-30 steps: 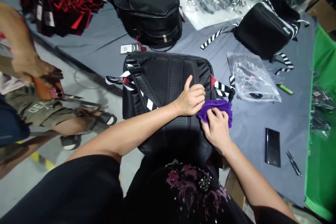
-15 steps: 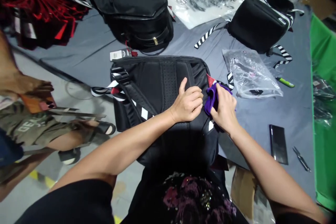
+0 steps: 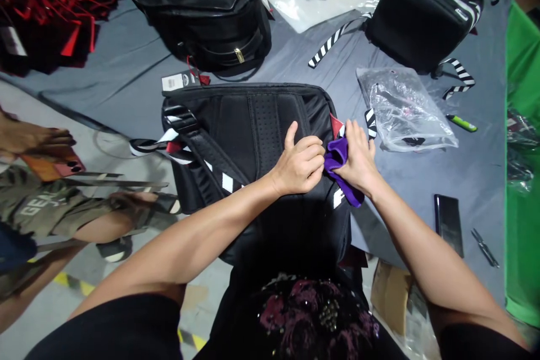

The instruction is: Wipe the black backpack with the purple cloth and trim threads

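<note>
A black backpack (image 3: 234,124) lies at the table's front edge with its padded back and straps upward. My left hand (image 3: 298,166) is over its right half, fingers curled and thumb raised; it grips something I cannot make out at the bag's strap area. My right hand (image 3: 358,160) presses a bunched purple cloth (image 3: 337,157) against the bag's right side, beside a red triangular patch (image 3: 336,125). Part of the cloth hangs below the palm. A white tag (image 3: 175,81) lies at the bag's upper left corner.
Behind stand a larger black backpack (image 3: 206,17) and a smaller black bag (image 3: 417,17). A clear plastic bag (image 3: 407,109), green cutter (image 3: 462,122), black phone (image 3: 449,224) and snips (image 3: 485,248) lie right. Red-tagged items (image 3: 37,17) are far left, near another person's hand (image 3: 34,138).
My right hand has shifted slightly, its fingers now straighter, and the purple cloth extends lower below it. My left hand keeps nearly the same pose. The view has moved a little.
</note>
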A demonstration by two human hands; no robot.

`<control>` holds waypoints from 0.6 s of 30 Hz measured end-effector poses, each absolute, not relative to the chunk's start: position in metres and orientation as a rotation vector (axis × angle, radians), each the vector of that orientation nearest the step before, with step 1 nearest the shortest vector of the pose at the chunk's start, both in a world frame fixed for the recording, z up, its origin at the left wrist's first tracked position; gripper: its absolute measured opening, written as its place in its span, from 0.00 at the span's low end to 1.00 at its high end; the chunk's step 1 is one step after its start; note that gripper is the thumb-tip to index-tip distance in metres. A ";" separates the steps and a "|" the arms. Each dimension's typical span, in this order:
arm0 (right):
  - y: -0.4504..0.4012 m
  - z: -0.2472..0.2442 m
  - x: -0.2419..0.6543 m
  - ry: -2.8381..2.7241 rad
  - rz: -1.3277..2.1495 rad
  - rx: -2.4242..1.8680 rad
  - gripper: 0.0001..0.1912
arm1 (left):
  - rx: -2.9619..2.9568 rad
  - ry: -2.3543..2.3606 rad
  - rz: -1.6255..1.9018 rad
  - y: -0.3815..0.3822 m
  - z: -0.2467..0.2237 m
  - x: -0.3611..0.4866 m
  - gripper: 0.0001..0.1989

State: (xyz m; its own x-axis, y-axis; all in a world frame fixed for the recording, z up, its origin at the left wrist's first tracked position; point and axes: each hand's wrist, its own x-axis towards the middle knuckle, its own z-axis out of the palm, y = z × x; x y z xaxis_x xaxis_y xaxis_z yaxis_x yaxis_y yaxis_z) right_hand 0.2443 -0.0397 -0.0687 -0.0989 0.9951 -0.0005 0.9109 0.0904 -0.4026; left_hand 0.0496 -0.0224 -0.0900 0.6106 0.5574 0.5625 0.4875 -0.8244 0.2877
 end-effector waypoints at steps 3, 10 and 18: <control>-0.040 -0.067 0.244 -2.146 0.451 -1.878 0.54 | 2.743 0.892 1.043 -0.022 -0.091 0.049 0.05; -0.042 -0.075 0.248 -2.094 0.487 -1.891 0.53 | 2.805 0.868 1.091 -0.021 -0.092 0.050 0.06; -0.027 -0.071 0.245 -2.119 0.583 -1.890 0.56 | 2.795 0.899 1.059 -0.022 -0.094 0.050 0.05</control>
State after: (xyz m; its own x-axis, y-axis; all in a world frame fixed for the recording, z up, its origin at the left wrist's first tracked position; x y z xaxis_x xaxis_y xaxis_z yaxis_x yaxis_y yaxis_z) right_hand 0.2452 -0.0274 -0.0707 -0.1330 0.9877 -0.0827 0.8910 0.0826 -0.4465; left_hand 0.0503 -0.0218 -0.0941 0.6038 0.5226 0.6019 0.5092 -0.8338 0.2132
